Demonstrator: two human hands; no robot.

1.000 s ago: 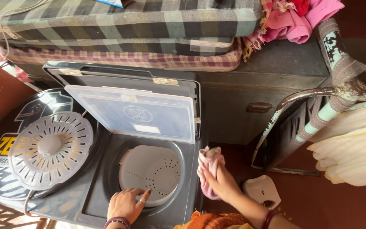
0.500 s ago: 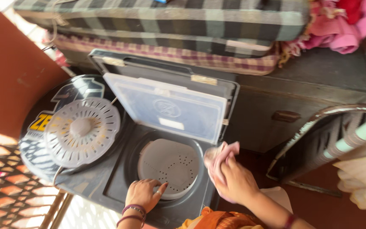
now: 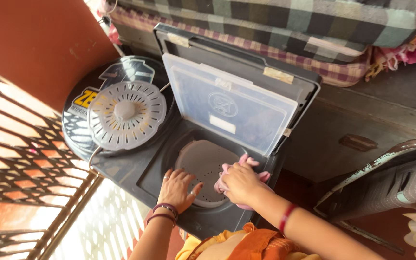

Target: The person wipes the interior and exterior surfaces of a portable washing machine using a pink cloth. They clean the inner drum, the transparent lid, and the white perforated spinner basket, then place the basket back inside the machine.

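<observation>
Since a second ago the right hand [image 3: 239, 182] has carried its bunched pink cloth [image 3: 227, 185], soft, light and easily gripped anywhere, from the washer's right edge onto the perforated spinner lid [image 3: 202, 166], where the left hand [image 3: 179, 189] rests spread flat.

Bright daylight from left grille, overexposed; slight motion blur.

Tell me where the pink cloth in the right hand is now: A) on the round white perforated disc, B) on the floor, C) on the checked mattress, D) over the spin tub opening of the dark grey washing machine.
D: the right hand holds the pink cloth at the edge of the spin tub opening of the dark grey washing machine, beside the left hand.
</observation>
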